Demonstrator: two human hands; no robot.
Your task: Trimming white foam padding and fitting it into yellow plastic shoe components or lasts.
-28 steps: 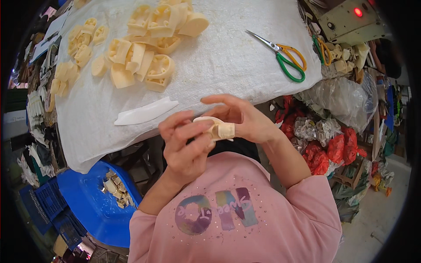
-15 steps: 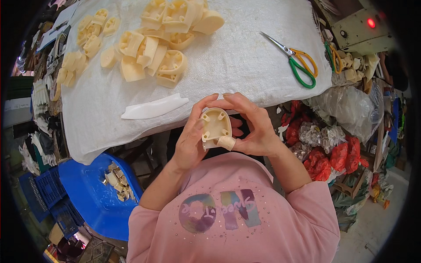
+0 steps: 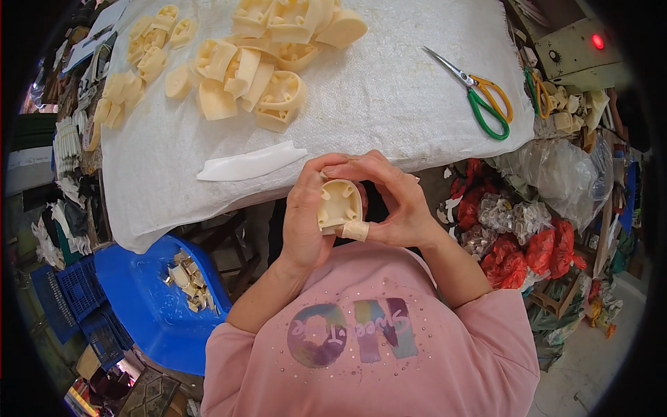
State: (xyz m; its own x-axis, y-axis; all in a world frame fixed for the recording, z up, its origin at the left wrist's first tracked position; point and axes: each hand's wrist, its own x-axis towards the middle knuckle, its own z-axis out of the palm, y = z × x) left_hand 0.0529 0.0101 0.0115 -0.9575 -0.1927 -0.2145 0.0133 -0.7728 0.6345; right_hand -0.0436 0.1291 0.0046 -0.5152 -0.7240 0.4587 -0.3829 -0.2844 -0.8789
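Between my two hands, above my lap and near the table's front edge, is a cream plastic shell (image 3: 340, 203) with a rounded end and small posts inside its hollow. My left hand (image 3: 306, 212) grips it along the left side, its fingers curled over the far rim. My right hand (image 3: 397, 201) curves round the other side, fingers at the far end. The right thumb, wrapped in a pale covering (image 3: 355, 230), presses on the near edge. A curved white strip (image 3: 251, 161) lies on the table just beyond my left hand. The shell's underside is hidden.
More cream shells (image 3: 243, 73) are heaped on the white-covered table (image 3: 379, 90), far left. Scissors (image 3: 474, 90) with green and yellow handles lie at right. A blue basin (image 3: 132, 299) with cream scraps (image 3: 189, 281) stands low left. Red plastic bags (image 3: 538, 251) lie low right.
The shell has turned and tilted slightly in my hands, and my left fingers now cover more of its left side. The whole view has shifted a little; the things on the table have stayed put.
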